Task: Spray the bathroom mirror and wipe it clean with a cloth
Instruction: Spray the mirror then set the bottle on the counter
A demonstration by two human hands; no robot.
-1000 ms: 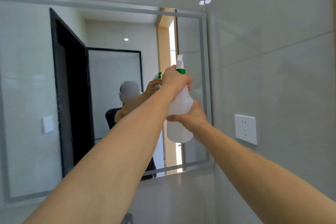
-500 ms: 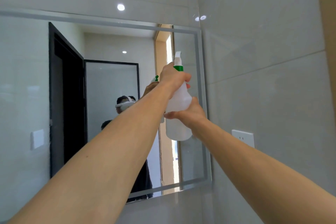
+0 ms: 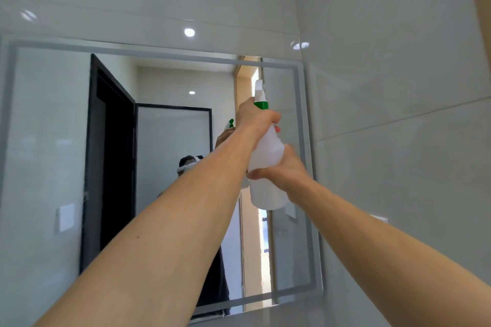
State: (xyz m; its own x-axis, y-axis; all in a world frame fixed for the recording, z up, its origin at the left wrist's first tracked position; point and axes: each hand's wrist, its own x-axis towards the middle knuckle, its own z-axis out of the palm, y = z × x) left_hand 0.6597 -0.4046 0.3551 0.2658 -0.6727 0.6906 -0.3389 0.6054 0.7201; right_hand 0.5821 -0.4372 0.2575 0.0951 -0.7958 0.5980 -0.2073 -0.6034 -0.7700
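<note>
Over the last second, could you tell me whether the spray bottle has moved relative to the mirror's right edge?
No: the spray bottle sits just as near the mirror right edge; the camera tilted up instead.

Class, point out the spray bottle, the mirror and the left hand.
spray bottle (image 3: 265,156), head view, translucent body.
mirror (image 3: 47,141), head view, bare glass at left.
left hand (image 3: 255,121), head view, back of the hand.

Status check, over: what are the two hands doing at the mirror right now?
Left hand grips spray bottle at the neck; right hand holds its body. Bottle raised before the mirror, near its right edge. No cloth in view. Nothing in the way.
</note>
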